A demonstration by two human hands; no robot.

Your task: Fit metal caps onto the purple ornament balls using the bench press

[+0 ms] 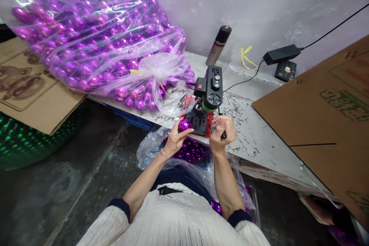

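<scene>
A shiny purple ball [185, 125] is held between the thumb and fingers of my left hand [176, 137], close to the front left of a small black bench machine. My right hand [223, 132] is wrapped round the black-ended lever [223, 135] at the machine's right side. The machine [212, 88] has a black head with vents, a red switch and a dark slotted base [197, 123] on a red mat [208, 125]. Below my hands, an open clear bag [150, 152] holds more purple pieces [190, 150].
A big tied clear bag of purple balls [100, 42] fills the table's left. Dark scraps [233, 111] litter the tabletop. Behind stand a spray can [218, 45] and a power adapter [281, 54] with its cable. Cardboard [323, 111] leans at right; green shiny balls [34, 138] lie lower left.
</scene>
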